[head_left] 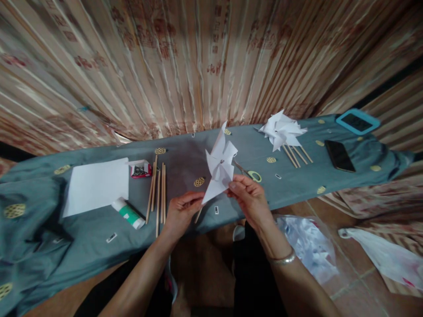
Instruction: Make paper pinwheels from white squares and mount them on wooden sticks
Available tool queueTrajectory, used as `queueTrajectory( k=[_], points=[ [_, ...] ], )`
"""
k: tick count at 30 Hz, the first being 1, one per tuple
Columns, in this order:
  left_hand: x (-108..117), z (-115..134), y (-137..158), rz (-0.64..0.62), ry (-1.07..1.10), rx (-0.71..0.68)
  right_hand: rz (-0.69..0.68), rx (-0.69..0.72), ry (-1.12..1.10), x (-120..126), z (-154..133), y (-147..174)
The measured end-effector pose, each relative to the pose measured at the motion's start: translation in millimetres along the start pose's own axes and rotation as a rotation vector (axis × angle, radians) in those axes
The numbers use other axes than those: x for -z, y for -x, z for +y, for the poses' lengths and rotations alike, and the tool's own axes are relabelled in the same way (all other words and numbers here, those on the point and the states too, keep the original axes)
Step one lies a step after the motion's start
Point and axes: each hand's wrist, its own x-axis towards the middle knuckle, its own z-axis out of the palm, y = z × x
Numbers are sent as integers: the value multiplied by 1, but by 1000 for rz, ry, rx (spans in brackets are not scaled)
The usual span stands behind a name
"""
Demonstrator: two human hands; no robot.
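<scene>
A white paper pinwheel (220, 165) with a small metal pin at its centre is held up over the table's front part. My left hand (181, 212) pinches the lower left tip of its blade between thumb and fingers. On the right, my right hand (249, 196) grips the paper's lower right edge, thumb on top. Below the blades shows the end of a thin wooden stick (198, 215); the rest of it is hidden behind the paper. Scissors with yellow-green handles (254, 176) lie just behind my right hand.
Left on the grey cloth-covered table (178, 145) are white paper sheets (97, 182), a glue stick (128, 213), a small box of metal pins (140, 169) and several wooden sticks (158, 191). Several pinwheels (280, 130), a phone (339, 155) and a blue-framed tablet (358, 121) lie right. Plastic bags (309, 244) rest on the floor.
</scene>
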Motion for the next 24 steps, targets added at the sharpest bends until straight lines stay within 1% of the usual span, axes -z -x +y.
queueTrajectory(
  k=[2, 4, 6, 8, 10, 14, 16, 18, 22, 24],
  points=[
    [0, 0, 0, -18, -8, -23, -97, -56, 47, -7, 1, 6],
    [1, 0, -1, -10, -17, -21, -191, -90, 129, -10, 0, 12],
    [1, 0, -1, 22, -21, -3, -233, -89, 200, -7, -3, 14],
    [2, 0, -1, 42, -33, 14, -212, -56, 240, 1, -8, 12],
    [1, 0, 0, 46, -42, 22, -144, 10, 243, 12, -12, 7],
    [-1, 0, 1, 46, -41, 48, 126, 159, 172, 29, -14, -6],
    [-2, 1, 1, 40, -31, 61, 201, 193, 137, 30, -12, -11],
    [-4, 2, 2, 30, -18, 68, 182, 192, 107, 28, -10, -14],
    [-5, 3, 2, -1, -32, 54, 60, 126, 71, 19, -7, -14],
    [-4, 2, 2, -9, -40, 45, 39, 103, 58, 16, -6, -13]
  ],
)
